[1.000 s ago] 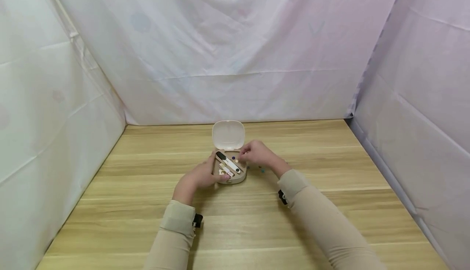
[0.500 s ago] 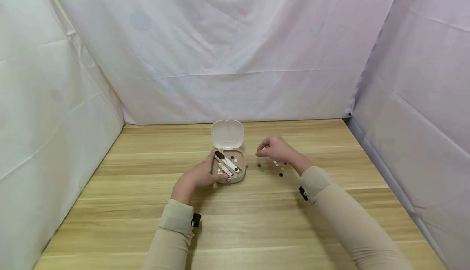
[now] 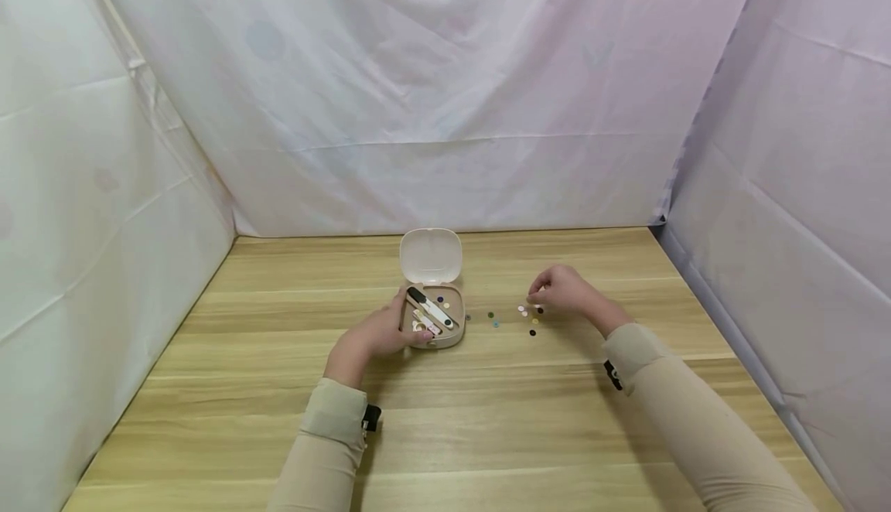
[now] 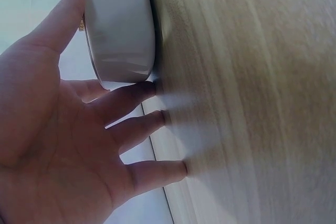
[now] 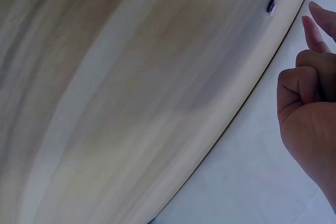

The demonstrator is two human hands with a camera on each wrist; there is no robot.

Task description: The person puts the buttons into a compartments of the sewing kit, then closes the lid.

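Note:
In the head view, a small beige case [image 3: 452,336] stands with its pale lid [image 3: 431,255] raised. My left hand [image 3: 379,332] steadies its near left corner, thumb on the front rim and fingers along the side. The left wrist view shows those fingers spread and fairly straight. Inside lie white thread snips [image 3: 437,312] with a dark end, a purple button [image 3: 441,299] and a cream button [image 3: 447,305]. My right hand [image 3: 565,289] hovers over loose buttons, its tips right by a white button [image 3: 520,308]. The right wrist view shows a gap between thumb and index, the other fingers folded.
On the wooden table [image 3: 445,435] lie more buttons: a yellow button [image 3: 535,321], a black button [image 3: 533,332], a teal button [image 3: 496,324] and a green button [image 3: 490,315]. White cloth [image 3: 445,110] hangs behind and at both sides.
My right hand has left the inside of the case and moved right, over the scattered buttons. The left hand and the case stay where they were.

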